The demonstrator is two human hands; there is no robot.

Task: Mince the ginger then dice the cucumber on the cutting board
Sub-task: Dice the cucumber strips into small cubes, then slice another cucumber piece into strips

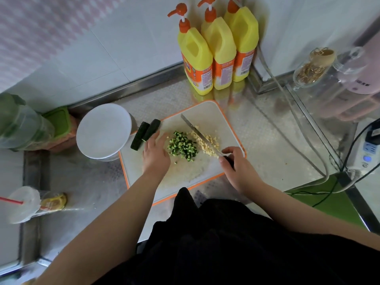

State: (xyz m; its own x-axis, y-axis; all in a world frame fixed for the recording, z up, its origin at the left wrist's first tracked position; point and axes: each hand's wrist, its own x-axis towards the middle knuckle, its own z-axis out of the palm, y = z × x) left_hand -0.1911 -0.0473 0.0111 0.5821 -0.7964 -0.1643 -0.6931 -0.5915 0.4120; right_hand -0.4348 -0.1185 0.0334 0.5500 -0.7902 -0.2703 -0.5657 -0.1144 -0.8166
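On the white, orange-rimmed cutting board (207, 112), diced green cucumber (182, 146) and minced yellow ginger (206, 141) are piled centrally; a steel knife (198, 133) is gripped by the right hand (236, 165), the left hand (155, 153) lying spread flat beside the dice.

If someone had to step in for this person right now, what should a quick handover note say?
Right hand: gripping the knife, blade over the minced ginger.
Left hand: open, flat on the board beside the diced cucumber.
Done: ginger minced, part of the cucumber diced.
Left: two cucumber pieces at the board's left edge, uncut.
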